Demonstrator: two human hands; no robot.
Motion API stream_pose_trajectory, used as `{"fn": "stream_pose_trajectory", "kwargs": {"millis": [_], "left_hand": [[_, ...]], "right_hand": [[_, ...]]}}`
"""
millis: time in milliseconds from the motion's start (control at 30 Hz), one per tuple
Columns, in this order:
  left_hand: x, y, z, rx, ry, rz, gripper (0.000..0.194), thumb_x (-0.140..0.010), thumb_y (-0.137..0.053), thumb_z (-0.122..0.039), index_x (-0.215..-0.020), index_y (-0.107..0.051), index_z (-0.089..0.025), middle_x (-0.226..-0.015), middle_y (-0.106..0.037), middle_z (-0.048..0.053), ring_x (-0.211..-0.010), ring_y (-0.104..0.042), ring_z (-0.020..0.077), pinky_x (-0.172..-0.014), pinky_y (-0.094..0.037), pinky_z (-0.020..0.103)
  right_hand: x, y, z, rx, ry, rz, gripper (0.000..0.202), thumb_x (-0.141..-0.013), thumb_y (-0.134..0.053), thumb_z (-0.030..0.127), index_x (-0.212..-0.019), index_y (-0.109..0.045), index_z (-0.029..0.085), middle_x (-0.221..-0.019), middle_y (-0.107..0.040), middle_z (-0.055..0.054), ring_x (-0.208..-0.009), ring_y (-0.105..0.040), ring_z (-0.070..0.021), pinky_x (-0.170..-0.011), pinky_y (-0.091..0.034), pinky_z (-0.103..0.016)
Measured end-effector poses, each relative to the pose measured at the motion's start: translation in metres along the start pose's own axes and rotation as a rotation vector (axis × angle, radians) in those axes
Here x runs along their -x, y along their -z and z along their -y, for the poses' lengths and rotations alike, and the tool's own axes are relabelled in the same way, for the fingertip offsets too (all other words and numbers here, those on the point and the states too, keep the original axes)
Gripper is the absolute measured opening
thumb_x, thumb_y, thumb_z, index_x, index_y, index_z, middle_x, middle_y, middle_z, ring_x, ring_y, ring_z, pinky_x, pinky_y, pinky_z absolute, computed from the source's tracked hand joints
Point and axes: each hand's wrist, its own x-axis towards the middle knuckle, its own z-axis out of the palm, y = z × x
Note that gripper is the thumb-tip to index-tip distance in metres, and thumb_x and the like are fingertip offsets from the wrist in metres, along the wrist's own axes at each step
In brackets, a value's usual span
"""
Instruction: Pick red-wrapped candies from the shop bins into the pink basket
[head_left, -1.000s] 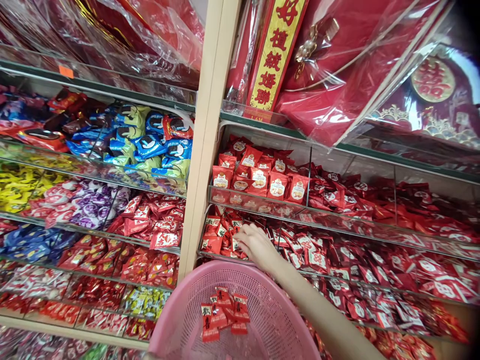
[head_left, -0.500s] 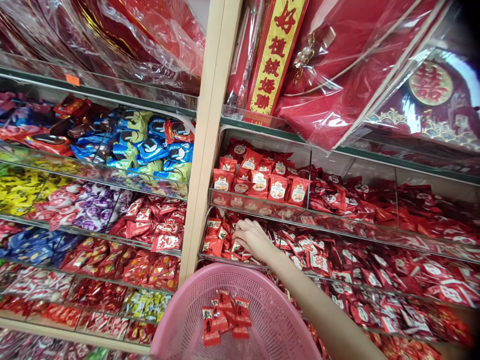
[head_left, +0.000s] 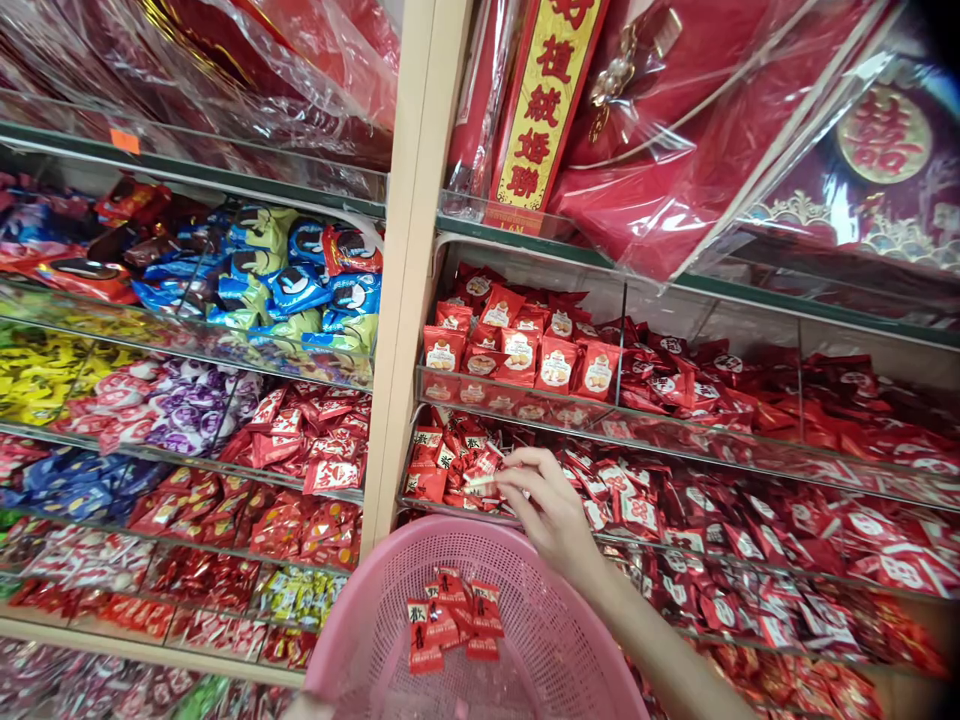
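My right hand (head_left: 551,510) reaches in from the lower right, in front of a shelf bin of red packets with black characters (head_left: 427,465). Its fingertips are closed on a small red-and-white packet (head_left: 481,478), over the back rim of a pink perforated basket (head_left: 349,620). Several red packets (head_left: 456,615) lie together inside the basket. At the bottom edge, a blurred part of my left hand (head_left: 309,706) shows by the basket's left rim; its fingers cannot be made out.
Clear-fronted shelves hold blue packets (head_left: 300,285), yellow packets (head_left: 37,375) and many red ones (head_left: 720,390). A pale wooden upright (head_left: 412,250) divides the shelves. Red wrapped decorations (head_left: 675,150) hang or stand above.
My right hand has drawn back from the bin, down and to the right, with a small packet now at its fingertips. The view has shifted slightly.
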Motion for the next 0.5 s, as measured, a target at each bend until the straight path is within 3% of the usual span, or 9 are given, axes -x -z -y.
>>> {"fn": "stream_pose_trajectory", "kwargs": {"millis": [67,167,267,367,433,500], "left_hand": [[-0.002,0.001,-0.004,0.009,0.029,0.012,0.058,-0.082,-0.024,-0.070,-0.051,-0.032,-0.021,-0.043,-0.007,-0.010,-0.037,-0.002,0.0062,-0.037,-0.008,0.024],[-0.002,0.002,-0.006,0.023,0.068,0.025,0.059,-0.081,-0.025,-0.071,-0.050,-0.033,-0.021,-0.043,-0.009,-0.010,-0.038,-0.004,0.0063,-0.038,-0.010,0.024],[-0.001,0.003,-0.004,0.032,0.091,0.039,0.060,-0.080,-0.022,-0.072,-0.049,-0.030,-0.022,-0.043,-0.008,-0.010,-0.038,-0.004,0.0071,-0.039,-0.011,0.025],[0.000,0.002,0.001,0.040,0.099,0.057,0.060,-0.076,-0.017,-0.076,-0.049,-0.024,-0.023,-0.043,-0.006,-0.010,-0.039,-0.004,0.0076,-0.040,-0.011,0.025],[-0.001,0.001,0.004,0.045,0.099,0.063,0.060,-0.075,-0.015,-0.078,-0.049,-0.021,-0.023,-0.043,-0.006,-0.009,-0.039,-0.003,0.0079,-0.041,-0.011,0.026],[-0.002,-0.001,0.004,0.052,0.099,0.065,0.060,-0.073,-0.015,-0.079,-0.050,-0.019,-0.024,-0.043,-0.005,-0.009,-0.040,-0.004,0.0081,-0.041,-0.012,0.026]], "right_hand": [[0.016,0.001,0.016,-0.127,-0.059,-0.003,0.014,-0.089,-0.048,0.021,-0.095,-0.060,0.022,-0.104,-0.055,-0.008,-0.096,-0.053,-0.0182,-0.084,-0.042,-0.034],[0.045,-0.010,0.023,-0.361,-0.357,0.077,0.012,-0.089,-0.047,0.027,-0.090,-0.057,0.020,-0.096,-0.058,-0.005,-0.090,-0.054,-0.0167,-0.080,-0.044,-0.031],[0.079,-0.032,0.003,-0.538,-0.733,0.148,0.017,-0.085,-0.051,0.034,-0.080,-0.055,0.018,-0.075,-0.055,0.000,-0.071,-0.051,-0.0130,-0.067,-0.043,-0.025],[0.105,-0.053,-0.029,-0.557,-1.039,0.153,0.016,-0.078,-0.053,0.031,-0.070,-0.051,0.017,-0.061,-0.048,0.004,-0.055,-0.044,-0.0093,-0.055,-0.038,-0.021],[0.113,-0.062,-0.046,-0.524,-1.169,0.157,0.012,-0.076,-0.050,0.026,-0.067,-0.048,0.017,-0.056,-0.047,0.005,-0.047,-0.039,-0.0071,-0.048,-0.034,-0.020],[0.114,-0.068,-0.055,-0.490,-1.209,0.178,0.010,-0.074,-0.048,0.024,-0.066,-0.048,0.017,-0.054,-0.048,0.005,-0.041,-0.038,-0.0061,-0.044,-0.031,-0.020]]}}
